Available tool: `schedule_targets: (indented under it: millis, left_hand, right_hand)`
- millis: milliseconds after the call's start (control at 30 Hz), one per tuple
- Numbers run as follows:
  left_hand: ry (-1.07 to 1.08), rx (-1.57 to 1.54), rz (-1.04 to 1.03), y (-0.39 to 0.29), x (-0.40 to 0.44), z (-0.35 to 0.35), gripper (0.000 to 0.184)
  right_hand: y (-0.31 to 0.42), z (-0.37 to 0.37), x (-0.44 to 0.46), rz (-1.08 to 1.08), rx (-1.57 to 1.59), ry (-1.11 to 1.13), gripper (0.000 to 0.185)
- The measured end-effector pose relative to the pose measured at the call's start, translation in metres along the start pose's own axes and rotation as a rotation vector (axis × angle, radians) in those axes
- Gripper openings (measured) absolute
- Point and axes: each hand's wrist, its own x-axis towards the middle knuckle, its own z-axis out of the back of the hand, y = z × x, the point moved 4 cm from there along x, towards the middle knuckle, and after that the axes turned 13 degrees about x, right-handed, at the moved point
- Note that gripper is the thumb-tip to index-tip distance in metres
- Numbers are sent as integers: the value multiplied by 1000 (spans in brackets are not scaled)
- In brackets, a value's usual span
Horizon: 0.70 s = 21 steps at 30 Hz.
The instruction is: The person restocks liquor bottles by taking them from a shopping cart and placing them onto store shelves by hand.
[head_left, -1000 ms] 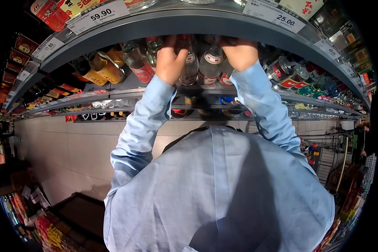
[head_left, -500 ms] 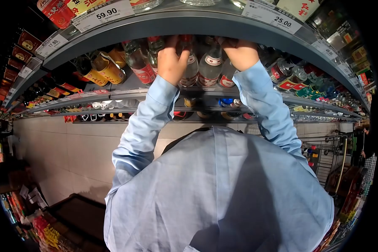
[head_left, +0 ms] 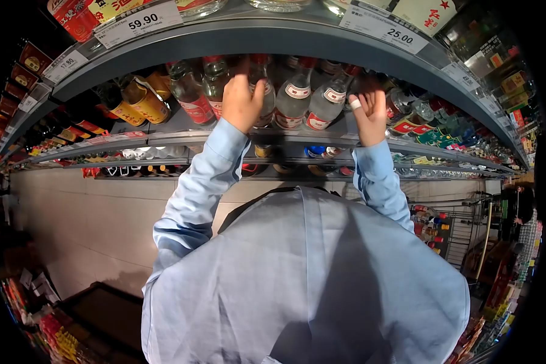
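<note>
My left hand (head_left: 241, 102) reaches under the upper shelf, against a clear glass bottle (head_left: 266, 104) with a red cap. Its thumb and forefinger are spread apart, the thumb over the bottle's front; the other fingertips are lost in shadow. My right hand (head_left: 370, 114), open and holding nothing, is just right of the bottle row, a white band around its thumb. Between the hands stand two clear bottles with red-and-white labels: one upright bottle (head_left: 295, 100) and one slightly tilted bottle (head_left: 327, 104).
Overhead runs the upper shelf's grey edge (head_left: 273, 43) with price tags. Yellow-labelled bottles (head_left: 147, 104) stand left; green- and red-labelled bottles (head_left: 421, 124) stand right. A wire shopping cart (head_left: 461, 227) containing bottles is behind at right. Pale tiles cover the floor (head_left: 97, 212).
My right hand has come away from the bottles, moving right and down, with its fingers now spread. The bottle beside it shows more fully. My left hand stays at its bottle.
</note>
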Motion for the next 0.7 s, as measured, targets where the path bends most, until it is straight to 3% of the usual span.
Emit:
schedule_targets:
  millis: [100,200,300,400,700]
  left_hand:
    - [19,-22,16,-2,2,3,54]
    - [24,-4,-15,-1,1,3,55]
    - [52,18,25,0,0,2,58]
    - [100,47,75,-1,-2,2,57]
    - [-34,3,-12,-1,-3,-1,53]
  right_hand:
    - [-6,-10,20,-107,137,143,49]
    - [1,-18,37,-34,121,315,47]
    - [-3,-17,42,-63,56,340,45]
    - [-7,-18,39,-25,121,272,43]
    - [-10,-21,38,128,34,163,39]
